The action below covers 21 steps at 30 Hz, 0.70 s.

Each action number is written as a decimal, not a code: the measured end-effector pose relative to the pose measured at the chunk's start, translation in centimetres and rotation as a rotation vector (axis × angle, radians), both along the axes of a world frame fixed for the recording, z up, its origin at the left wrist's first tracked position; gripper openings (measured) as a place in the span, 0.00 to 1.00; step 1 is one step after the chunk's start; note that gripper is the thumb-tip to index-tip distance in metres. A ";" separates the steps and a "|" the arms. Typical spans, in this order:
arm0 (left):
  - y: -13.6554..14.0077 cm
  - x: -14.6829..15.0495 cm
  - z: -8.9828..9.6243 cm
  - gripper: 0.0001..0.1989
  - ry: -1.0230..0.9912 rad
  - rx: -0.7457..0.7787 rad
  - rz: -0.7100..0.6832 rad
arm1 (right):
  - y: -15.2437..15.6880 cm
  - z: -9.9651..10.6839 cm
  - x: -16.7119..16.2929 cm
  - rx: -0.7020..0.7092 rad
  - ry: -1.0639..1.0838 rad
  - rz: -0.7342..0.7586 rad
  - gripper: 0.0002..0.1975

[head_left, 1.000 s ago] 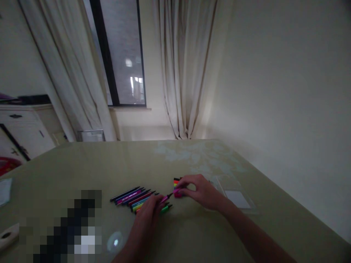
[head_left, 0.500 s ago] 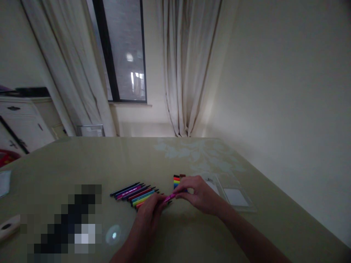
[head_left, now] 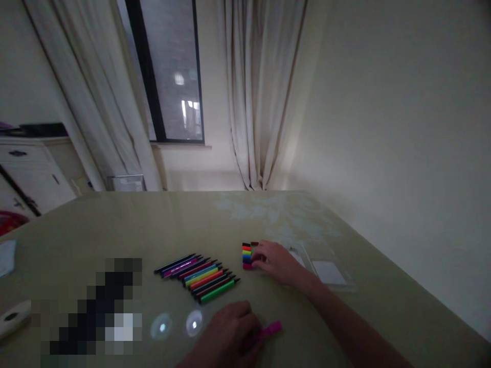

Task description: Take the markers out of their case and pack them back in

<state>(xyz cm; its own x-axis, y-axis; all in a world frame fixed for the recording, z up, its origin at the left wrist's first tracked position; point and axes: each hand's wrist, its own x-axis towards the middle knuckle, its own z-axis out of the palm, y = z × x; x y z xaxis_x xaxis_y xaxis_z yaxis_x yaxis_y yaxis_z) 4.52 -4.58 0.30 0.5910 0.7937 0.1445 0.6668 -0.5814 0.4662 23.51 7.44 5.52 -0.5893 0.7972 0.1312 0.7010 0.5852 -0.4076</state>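
My left hand is low at the front of the table, its fingers closed around a pink felt-tip marker, blurred, one end sticking out to the right. My right hand rests at a short row of coloured marker caps, black, orange, yellow, blue and pink. Its thumb and fingertips pinch by the pink cap at the near end; the fingers partly hide the caps on the right side. Left of them, several uncapped markers lie side by side in a slanted row, a green one nearest me.
A clear plastic case with a white card lies right of the caps. At the left are a pixelated dark object, a white rounded object and a pale packet. The wall borders the table's right side.
My hands have parted. The left has moved down and right with the pink marker, uncovering the green marker; the right has shifted slightly to the near end of the cap row, where a pink cap shows.
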 end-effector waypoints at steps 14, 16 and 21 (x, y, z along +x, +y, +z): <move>4.6 -9.7 0.8 0.18 -0.119 0.151 0.750 | -0.5 -2.0 -1.3 0.039 -0.129 -0.001 0.04; 5.1 -12.5 0.8 0.19 0.011 0.178 0.837 | -0.5 -2.1 -1.3 0.036 -0.126 0.005 0.05; 5.2 -15.0 1.1 0.18 0.185 0.086 0.834 | -0.6 -2.2 -1.4 0.025 -0.152 0.021 0.05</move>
